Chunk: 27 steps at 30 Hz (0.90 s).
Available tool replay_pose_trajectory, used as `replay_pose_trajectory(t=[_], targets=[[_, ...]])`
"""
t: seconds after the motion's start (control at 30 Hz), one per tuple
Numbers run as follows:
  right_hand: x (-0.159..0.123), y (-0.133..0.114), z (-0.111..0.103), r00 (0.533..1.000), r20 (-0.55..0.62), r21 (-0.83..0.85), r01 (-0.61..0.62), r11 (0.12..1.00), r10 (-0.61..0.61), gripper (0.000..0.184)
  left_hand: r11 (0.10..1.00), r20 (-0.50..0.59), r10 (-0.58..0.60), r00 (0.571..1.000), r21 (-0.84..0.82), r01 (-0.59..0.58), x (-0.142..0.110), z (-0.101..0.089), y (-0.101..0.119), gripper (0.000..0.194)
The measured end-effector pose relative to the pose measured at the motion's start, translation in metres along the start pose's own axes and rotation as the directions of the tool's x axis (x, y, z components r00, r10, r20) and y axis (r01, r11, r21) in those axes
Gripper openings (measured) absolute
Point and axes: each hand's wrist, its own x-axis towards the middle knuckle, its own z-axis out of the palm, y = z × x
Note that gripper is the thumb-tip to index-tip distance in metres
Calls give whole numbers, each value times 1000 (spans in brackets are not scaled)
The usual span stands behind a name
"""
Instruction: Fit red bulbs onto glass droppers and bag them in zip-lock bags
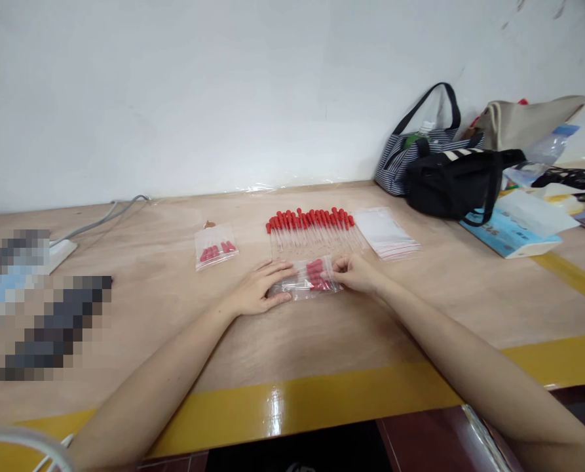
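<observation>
A small clear plastic bag (306, 280) with red-capped droppers inside lies on the wooden table (321, 347). My left hand (259, 288) rests on the bag's left end, fingers stretched flat along it. My right hand (355, 273) pinches the bag's right end with curled fingers. Just beyond the bag lies a row of several loose red-capped glass droppers (312, 228). A stack of empty clear zip bags (385, 233) sits to the right of the row. Another filled bag of droppers (216, 246) lies to the left.
A striped tote (410, 154), a black bag (456, 180) and a beige bag (528, 121) stand at the back right, with a blue booklet (511, 239) and papers beside them. A grey cable (100, 219) runs along the back left. Yellow tape (292, 403) marks the table's front edge.
</observation>
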Motion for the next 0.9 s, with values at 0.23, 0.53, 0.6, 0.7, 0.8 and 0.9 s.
replay_pose_trajectory(t=[0.23, 0.53, 0.6, 0.7, 0.8, 0.9], targets=[[-1, 0, -2, 994, 84, 172, 53, 984, -68, 29, 1000, -3, 2, 1000, 7, -1, -1, 0, -1, 50], [-3, -16, -5, 936, -89, 318, -297, 900, 340, 22, 1000, 1, -6, 1000, 3, 6, 0, 1, -1, 51], [-1, -20, -3, 944, -32, 288, -306, 907, 328, 26, 1000, 2, -10, 1000, -3, 10, 0, 1, -2, 53], [1, -23, 1, 964, 37, 270, -263, 926, 262, 24, 1000, 13, -6, 1000, -29, 6, 0, 0, -2, 55], [2, -23, 4, 965, 50, 347, -260, 901, 259, 18, 995, 10, 7, 1000, -97, -6, 0, -2, -2, 57], [-1, -22, 4, 964, 119, 518, -265, 813, 239, 17, 981, -54, 13, 998, -194, -23, 1, -3, -1, 58]])
